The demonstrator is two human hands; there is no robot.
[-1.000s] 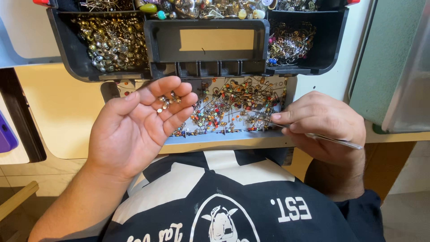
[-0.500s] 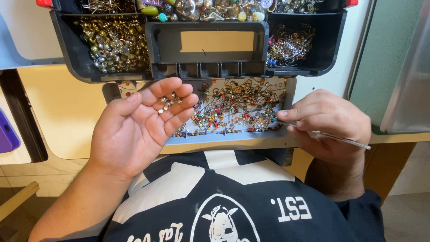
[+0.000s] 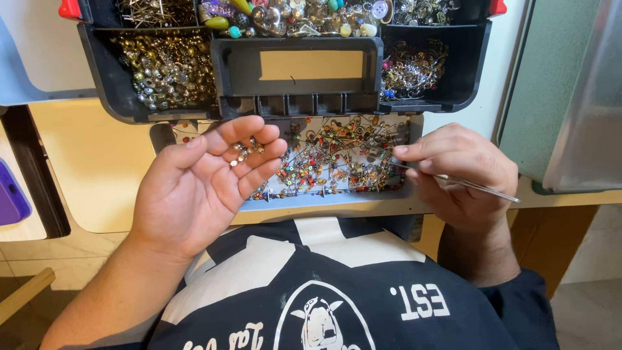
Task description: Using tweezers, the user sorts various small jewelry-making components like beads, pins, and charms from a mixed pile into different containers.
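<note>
My left hand point(image 3: 204, 185) is palm up with fingers slightly curled, cupping a few small metal beads point(image 3: 243, 150) on the fingers. My right hand point(image 3: 460, 172) pinches thin metal tweezers point(image 3: 453, 180), whose tips reach into the right side of a shallow tray point(image 3: 324, 202) full of mixed beads, pins and wire bits point(image 3: 337, 159). The tweezers' handle sticks out to the right past my hand. The left hand hovers over the tray's left end.
A black compartment organiser point(image 3: 295, 84) sits just behind the tray, with gold beads point(image 3: 165, 68) at left, chains and findings point(image 3: 414, 65) at right, buttons and coloured beads along the top. A cream tabletop point(image 3: 97, 175) lies under everything. A purple object point(image 3: 10, 198) is at the far left.
My right hand has shifted slightly right and the tweezer tips moved within the bead pile. My left hand rose a little, still cupping the beads.
</note>
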